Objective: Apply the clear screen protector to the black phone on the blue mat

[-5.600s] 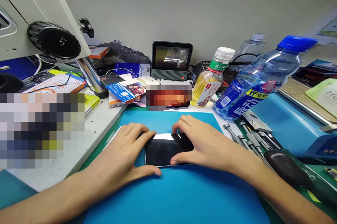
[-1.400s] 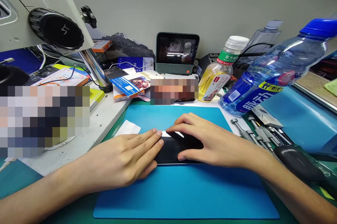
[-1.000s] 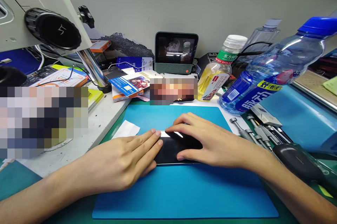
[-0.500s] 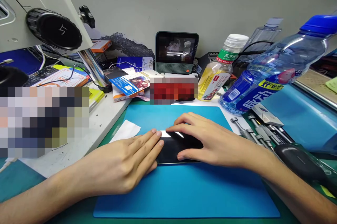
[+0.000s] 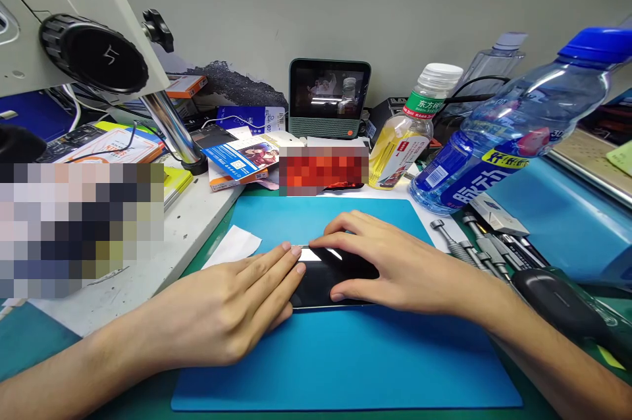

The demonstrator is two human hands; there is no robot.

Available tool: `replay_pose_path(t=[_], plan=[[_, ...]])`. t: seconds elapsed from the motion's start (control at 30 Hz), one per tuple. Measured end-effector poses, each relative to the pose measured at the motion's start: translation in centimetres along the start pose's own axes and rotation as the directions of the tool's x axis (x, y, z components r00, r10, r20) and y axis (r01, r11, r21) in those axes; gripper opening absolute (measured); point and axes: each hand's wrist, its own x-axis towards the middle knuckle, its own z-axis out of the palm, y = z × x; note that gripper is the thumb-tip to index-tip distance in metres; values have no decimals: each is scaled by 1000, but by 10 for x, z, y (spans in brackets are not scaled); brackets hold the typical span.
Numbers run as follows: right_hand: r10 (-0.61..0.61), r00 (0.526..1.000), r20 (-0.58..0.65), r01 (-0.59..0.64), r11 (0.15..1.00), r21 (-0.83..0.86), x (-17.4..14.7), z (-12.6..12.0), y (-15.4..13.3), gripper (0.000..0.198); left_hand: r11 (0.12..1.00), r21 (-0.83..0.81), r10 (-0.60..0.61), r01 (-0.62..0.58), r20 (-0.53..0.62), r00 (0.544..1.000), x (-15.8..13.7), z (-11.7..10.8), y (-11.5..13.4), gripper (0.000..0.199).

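A smartphone with a glossy black face and a thin light edge lies crosswise on a blue mat. Over its left end is my left hand, with straight fingers held together across the face and the thumb partly hidden at the near edge. My right hand spans the right part of the phone, fingertips on the far edge and thumb by the near edge. Both ends of the phone are covered by the hands. A white paper piece lies just beyond my left hand.
To the left, a microscope stand rises from a pale base. Bottles, among them a large blue-capped bottle, stand at the back right near screwdrivers and a black case. A small screen stands at the back.
The whole view has shifted very slightly, with things a little further left in the picture. Both hands keep their places on the smartphone.
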Motion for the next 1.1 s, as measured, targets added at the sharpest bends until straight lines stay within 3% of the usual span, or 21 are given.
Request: replay_pose_path(t=[0.2,1.1], plan=[[-2,1000,-10,2,1000,-2,-1,0,1,58,1000,-4,-11,10,-65,998,0,3,0,37],[-16,1000,-23,16,1000,22,0,1,1,58,999,51,19,-18,-29,999,-4,4,-1,45]])
